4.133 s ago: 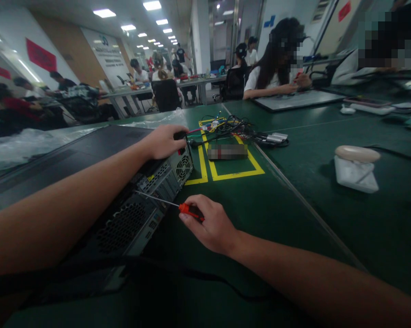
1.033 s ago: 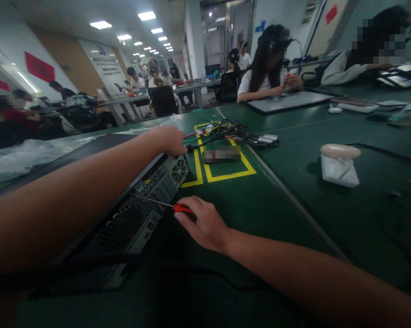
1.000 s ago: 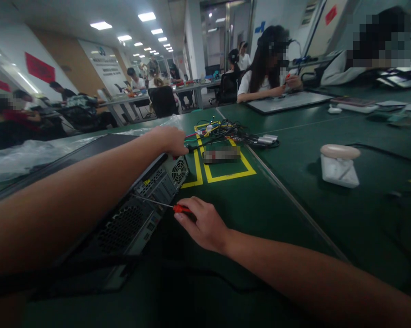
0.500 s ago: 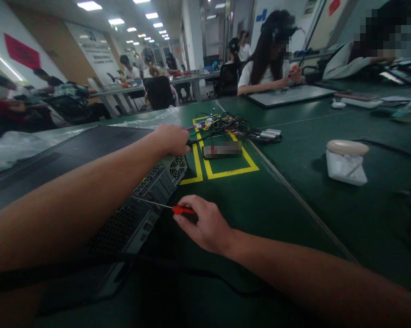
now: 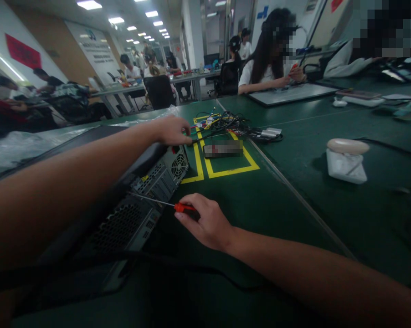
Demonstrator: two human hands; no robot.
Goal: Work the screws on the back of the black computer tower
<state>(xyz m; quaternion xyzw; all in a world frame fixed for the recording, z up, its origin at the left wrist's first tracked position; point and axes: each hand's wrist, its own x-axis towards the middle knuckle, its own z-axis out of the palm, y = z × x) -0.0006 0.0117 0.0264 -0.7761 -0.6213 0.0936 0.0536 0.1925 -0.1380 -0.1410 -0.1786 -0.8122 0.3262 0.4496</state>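
Observation:
A computer case (image 5: 146, 200) lies on its side at the left, its rear face with vents and ports turned toward me. Its dark side panel (image 5: 105, 207) stands slightly raised along the rear edge. At the far rear corner, my left hand (image 5: 174, 130) is closed on the panel's edge; the exact finger contact is partly hidden. My right hand (image 5: 205, 221) grips a screwdriver (image 5: 182, 207) by its red handle. The thin shaft points left, and its tip meets the panel's edge, where I cannot see it clearly.
Beyond the case lie a cable bundle (image 5: 229, 123) and a phone-like object (image 5: 222, 149) inside yellow tape (image 5: 233, 172). A white box with a beige lid (image 5: 347, 159) stands right. Plastic wrap (image 5: 17, 146) lies left. A black strap (image 5: 192, 269) crosses the foreground. People sit across the table.
The side panel's rear edge has lifted, showing more of the case's rear face. My left hand has risen slightly with it. The screwdriver tip has moved slightly left and up.

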